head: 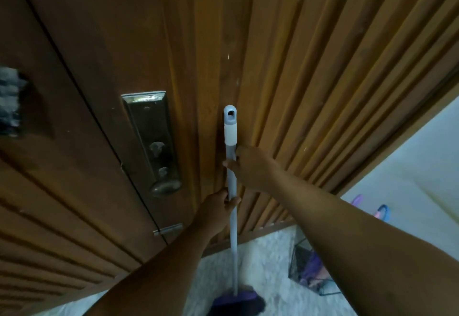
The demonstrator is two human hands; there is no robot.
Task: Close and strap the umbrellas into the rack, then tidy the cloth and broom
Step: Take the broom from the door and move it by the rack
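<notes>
The broom (233, 236) stands upright against the wooden door frame, a grey pole with a white and grey cap at the top and a purple head on the floor. My right hand (244, 165) grips the pole just below the cap. Lower down, my left hand (219, 207) is wrapped around the same pole. At the right, the black wire rack (301, 269) stands on the floor with purple umbrella fabric inside it, and two curved umbrella handles (382, 212) show above my right forearm. No cloth is in view.
A brown wooden door (74, 141) with a metal lock plate and knob (159, 146) fills the left. Grooved wooden panelling (323, 79) runs behind the broom. A pale wall (409, 171) is at the right, and marbled floor tiles (263, 266) lie below.
</notes>
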